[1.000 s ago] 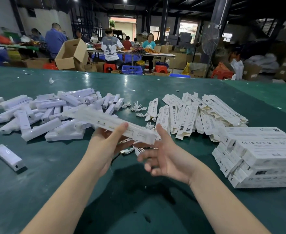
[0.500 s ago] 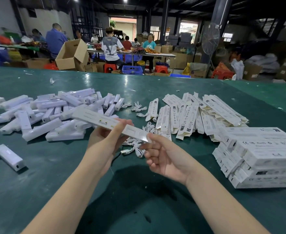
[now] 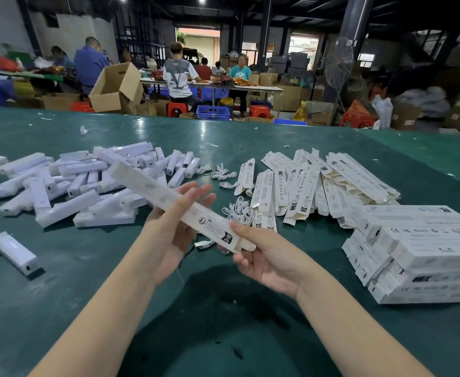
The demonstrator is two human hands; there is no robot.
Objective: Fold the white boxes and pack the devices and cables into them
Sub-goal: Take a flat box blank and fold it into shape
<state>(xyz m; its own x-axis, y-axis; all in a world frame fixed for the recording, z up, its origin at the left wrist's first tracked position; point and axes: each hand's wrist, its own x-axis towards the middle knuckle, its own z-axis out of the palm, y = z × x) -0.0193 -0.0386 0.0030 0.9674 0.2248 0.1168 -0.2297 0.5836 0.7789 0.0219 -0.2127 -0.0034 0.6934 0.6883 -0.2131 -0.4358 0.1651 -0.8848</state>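
Currently closing a box (image 3: 180,205): left hand (image 3: 173,224) supports its middle with straight fingers, right hand (image 3: 267,257) pinches the near end. Next: tuck flap, stack on packed boxes (image 3: 424,257) right of it.

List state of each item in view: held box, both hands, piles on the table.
held white box: folded up, tilted, off the table, near end flap open
left hand: fingers straight, supporting box middle
right hand: pinching box's near end
devices: loose pile, unpacked
cables: coiled, loose
flat boxes: unfolded, fanned
packed boxes: closed, stacked
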